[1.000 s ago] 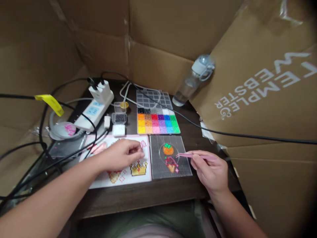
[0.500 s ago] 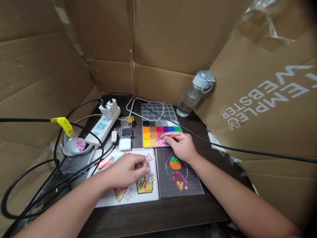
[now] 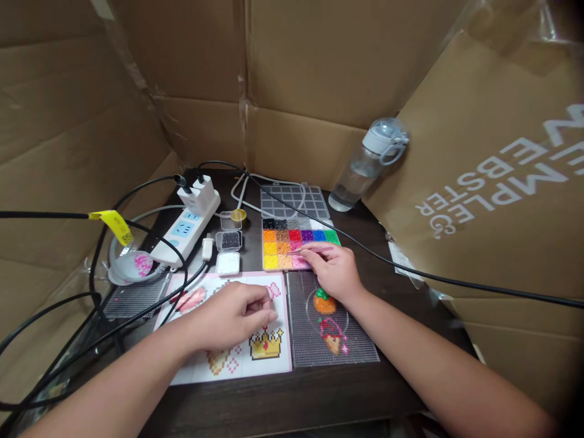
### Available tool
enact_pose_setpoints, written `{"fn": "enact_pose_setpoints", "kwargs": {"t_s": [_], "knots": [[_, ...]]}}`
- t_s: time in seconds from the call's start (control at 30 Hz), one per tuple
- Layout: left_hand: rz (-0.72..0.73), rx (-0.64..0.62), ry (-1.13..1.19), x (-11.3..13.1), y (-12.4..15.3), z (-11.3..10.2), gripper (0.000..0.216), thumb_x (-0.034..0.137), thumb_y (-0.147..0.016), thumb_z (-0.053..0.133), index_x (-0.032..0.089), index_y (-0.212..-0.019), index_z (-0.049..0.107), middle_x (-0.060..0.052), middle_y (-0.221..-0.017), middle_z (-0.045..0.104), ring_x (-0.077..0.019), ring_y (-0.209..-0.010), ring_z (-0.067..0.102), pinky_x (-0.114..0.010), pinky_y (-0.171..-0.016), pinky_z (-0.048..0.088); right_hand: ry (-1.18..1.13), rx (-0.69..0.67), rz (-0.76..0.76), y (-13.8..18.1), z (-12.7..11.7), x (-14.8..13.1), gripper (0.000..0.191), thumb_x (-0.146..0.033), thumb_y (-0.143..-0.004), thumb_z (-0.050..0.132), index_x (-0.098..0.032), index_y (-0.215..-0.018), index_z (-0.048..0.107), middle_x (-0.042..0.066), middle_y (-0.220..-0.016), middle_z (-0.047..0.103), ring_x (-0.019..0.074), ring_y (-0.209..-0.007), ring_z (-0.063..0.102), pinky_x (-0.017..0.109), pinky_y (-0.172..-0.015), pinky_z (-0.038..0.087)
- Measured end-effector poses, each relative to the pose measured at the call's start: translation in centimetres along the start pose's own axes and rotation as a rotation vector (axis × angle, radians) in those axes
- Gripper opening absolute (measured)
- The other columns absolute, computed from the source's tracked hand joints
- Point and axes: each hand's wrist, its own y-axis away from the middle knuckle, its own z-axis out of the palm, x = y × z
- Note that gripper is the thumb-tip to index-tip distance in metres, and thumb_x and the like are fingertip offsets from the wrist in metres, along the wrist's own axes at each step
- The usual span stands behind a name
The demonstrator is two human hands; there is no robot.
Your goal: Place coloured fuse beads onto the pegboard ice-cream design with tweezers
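Note:
My right hand [image 3: 335, 271] pinches thin pink tweezers [image 3: 310, 249], their tip over the pink cells of the bead box [image 3: 298, 242], a tray of many coloured beads. Just in front of it lies a clear pegboard [image 3: 333, 322] with an orange fruit and a small cone made of beads. My left hand [image 3: 237, 316] rests with curled fingers on the pattern sheet [image 3: 237, 353], which shows a yellow crown and pink shapes; nothing can be made out in its fingers.
A white power strip [image 3: 185, 228] with plugs and several black cables [image 3: 137, 286] crowd the left of the dark table [image 3: 283, 395]. Small bead pots [image 3: 229, 250] sit beside the bead box. A water bottle [image 3: 365, 167] stands at the back right. Cardboard walls surround everything.
My right hand has moved with the tweezers from the pegboard's right side up to the bead box and stays there. The left hand has kept its place on the sheet.

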Motion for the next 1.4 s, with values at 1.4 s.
{"fn": "enact_pose_setpoints", "kwargs": {"t_s": [1.4], "knots": [[0.023, 0.025, -0.036, 0.3, -0.3, -0.1, 0.027, 0.04, -0.085, 0.052, 0.019, -0.068, 0.053, 0.004, -0.061, 0.05, -0.0096, -0.056, 0.042, -0.024, -0.055, 0.032, -0.41, 0.001, 0.348, 7.7, -7.8, -1.0, 0.016, -0.036, -0.075, 0.075, -0.02, -0.075, 0.073, 0.01, -0.077, 0.077, 0.0073, -0.04, 0.036, 0.026, -0.039, 0.029]]}}
